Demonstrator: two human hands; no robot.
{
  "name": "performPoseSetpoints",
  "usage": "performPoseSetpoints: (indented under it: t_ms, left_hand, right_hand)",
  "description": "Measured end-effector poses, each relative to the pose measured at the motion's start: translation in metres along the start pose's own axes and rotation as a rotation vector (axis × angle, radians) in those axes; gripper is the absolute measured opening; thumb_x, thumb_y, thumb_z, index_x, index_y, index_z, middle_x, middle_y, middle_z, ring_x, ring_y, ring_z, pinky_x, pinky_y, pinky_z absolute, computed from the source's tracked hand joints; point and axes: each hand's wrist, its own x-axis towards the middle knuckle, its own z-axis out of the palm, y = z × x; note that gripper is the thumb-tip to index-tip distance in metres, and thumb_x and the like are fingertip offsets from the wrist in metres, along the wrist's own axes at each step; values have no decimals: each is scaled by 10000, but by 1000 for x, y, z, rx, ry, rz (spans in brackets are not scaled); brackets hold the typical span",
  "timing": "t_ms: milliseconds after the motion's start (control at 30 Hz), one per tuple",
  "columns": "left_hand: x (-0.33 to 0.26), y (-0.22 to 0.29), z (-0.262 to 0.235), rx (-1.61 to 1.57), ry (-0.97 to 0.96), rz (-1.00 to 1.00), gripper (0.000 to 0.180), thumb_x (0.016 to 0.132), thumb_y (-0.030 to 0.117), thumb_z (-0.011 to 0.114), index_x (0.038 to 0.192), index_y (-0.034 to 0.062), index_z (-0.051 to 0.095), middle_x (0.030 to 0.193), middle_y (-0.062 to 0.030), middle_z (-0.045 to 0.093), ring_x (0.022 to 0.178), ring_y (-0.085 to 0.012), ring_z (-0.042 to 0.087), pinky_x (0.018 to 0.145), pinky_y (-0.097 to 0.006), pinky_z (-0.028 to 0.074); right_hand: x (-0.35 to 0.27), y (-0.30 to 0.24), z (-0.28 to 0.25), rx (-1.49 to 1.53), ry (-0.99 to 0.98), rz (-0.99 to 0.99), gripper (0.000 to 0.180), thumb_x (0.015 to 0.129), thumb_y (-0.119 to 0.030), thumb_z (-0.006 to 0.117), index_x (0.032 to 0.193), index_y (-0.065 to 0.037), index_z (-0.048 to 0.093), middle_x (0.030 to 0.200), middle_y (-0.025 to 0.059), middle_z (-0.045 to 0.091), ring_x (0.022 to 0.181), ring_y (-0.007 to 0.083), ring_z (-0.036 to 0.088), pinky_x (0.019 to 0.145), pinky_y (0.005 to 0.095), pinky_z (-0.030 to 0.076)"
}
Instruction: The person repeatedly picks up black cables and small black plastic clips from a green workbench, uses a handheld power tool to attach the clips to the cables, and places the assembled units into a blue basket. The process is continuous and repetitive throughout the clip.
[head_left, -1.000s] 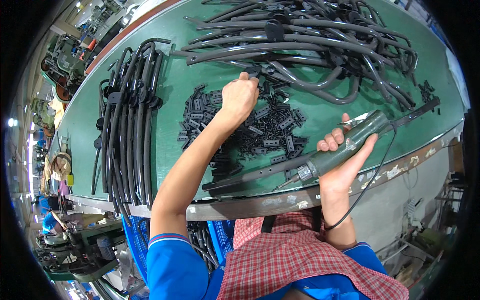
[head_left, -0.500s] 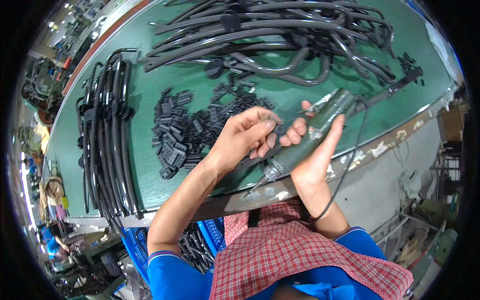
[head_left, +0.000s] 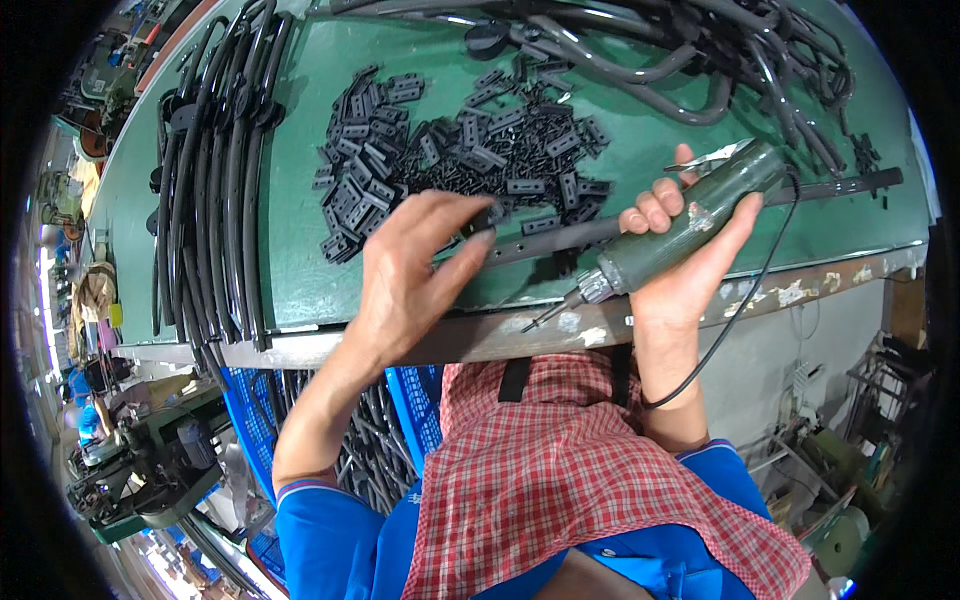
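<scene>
Green screwdriver, right hand beneath, fingers around

Cam's on the person's head, L one of 2, & looks down. L hand & R hand are near, about mid-frame; green table fills the top & red apron the btm. Lens is v. wide, so table's front edge bends & frame corners go black.

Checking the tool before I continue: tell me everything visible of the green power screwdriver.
The power screwdriver has a scuffed green cylindrical body, a metallic-looking collar and a slim bit. A pale strip runs along its upper side; a black cord leaves its rear. The right hand grips it aslant, bit pointing down-left over the table edge. Whether it runs is unclear.
</scene>
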Motion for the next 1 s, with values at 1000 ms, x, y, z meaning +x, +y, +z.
performPoseSetpoints:
  t_ms: [1000]
  left_hand:
    - [-31,-30,43,-18,4,93,319,766,133,681,1057,13,633,949,-95,623,822,-253,608,713,-348,523]
  right_hand:
    - [8,23,77,-728,-1135,-156,914,710,-634,669,1330,-36,364,762,95,561,603,218,560,572,365,469]
